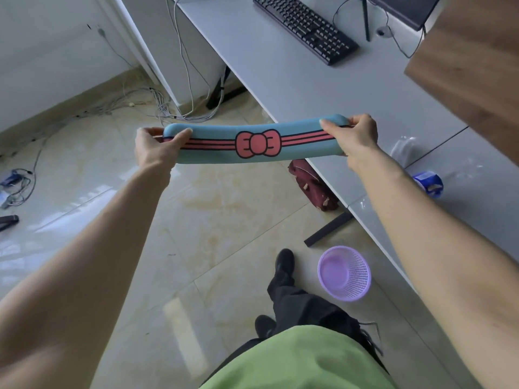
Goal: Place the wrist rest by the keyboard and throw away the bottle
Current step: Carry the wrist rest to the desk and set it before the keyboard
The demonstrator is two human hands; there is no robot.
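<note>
Closest to the camera, a green shirt (295, 360) and dark trousers (303, 301) fill the bottom edge, and both bare forearms reach forward over the tiled floor (210, 209). On the floor beside the person's black shoe (284, 261) stands a purple mesh basket (344, 272), just at the desk's edge. Further out, the left hand (157, 148) and the right hand (354, 137) are each closed around one end of the blue wrist rest (252, 143), thumbs on top and fingers below. It is held level in the air, its right end over the near edge of the grey desk (295, 80), its pink bow facing up. To the right, on the desk, lies a clear plastic bottle (421, 169) with a blue label, on its side. A dark red bag (311, 183) sits under the desk. Farthest away, the black keyboard (304, 26) lies on the desk, well apart from the wrist rest, with loose cables (168, 108) on the floor to the left.
</note>
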